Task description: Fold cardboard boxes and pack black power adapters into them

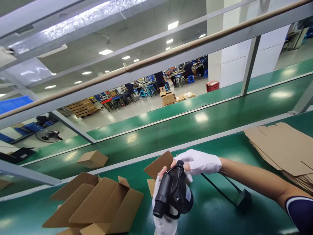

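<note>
Black pump-like device (174, 192) sits near-centre, long axis slanted, ribbed nozzle pointing near-left & down, cable trailing right to a black plug (244, 198). Left hand (164, 209) wrapped under it, gripping; right hand (199, 161) closed on its far top. Open cardboard box (102, 205) just left, flat cardboard stack (283, 150) far right; green belt (215, 212) betw. them prob. free room

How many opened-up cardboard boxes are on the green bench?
3: a large open box at lower left, a small one lying farther back, and one partly hidden behind the gloved hands. Flat sheets stack at right.
</note>
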Demonstrator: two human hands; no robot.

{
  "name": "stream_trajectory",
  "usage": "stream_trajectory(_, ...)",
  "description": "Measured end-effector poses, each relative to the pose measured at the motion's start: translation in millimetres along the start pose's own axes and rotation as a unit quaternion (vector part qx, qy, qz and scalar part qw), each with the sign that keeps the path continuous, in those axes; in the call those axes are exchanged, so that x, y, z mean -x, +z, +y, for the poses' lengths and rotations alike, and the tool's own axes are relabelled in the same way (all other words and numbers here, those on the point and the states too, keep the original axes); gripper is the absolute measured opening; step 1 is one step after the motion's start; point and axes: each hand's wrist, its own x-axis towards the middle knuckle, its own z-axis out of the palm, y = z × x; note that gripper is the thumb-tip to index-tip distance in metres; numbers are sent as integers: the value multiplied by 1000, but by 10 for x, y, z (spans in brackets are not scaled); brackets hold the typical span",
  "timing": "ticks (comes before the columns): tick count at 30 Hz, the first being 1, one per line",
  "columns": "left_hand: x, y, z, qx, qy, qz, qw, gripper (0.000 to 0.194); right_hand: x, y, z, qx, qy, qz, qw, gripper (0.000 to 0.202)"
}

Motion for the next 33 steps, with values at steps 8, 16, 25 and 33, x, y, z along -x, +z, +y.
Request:
stream_trajectory(8, 56, -566, -70, -70, 148, 151, 975, 66, -519, 220, -242, 130, -2, 57, 990, 32)
stream_trajectory(16, -61, -737, -644, -217, -19, 54, 974, 73, -779, 198, 21, 596, 61, 33, 800, 23)
stream_trajectory(25, -87, -697, -709, -245, -41, 67, 966, 74, -986, 254, 478, 644, 193, -85, 735, 26)
stream_trajectory(33, -114, -690, -612, -319, -23, 89, 943, 68, -1279, 144, 655, 610, 277, -211, 711, 36)
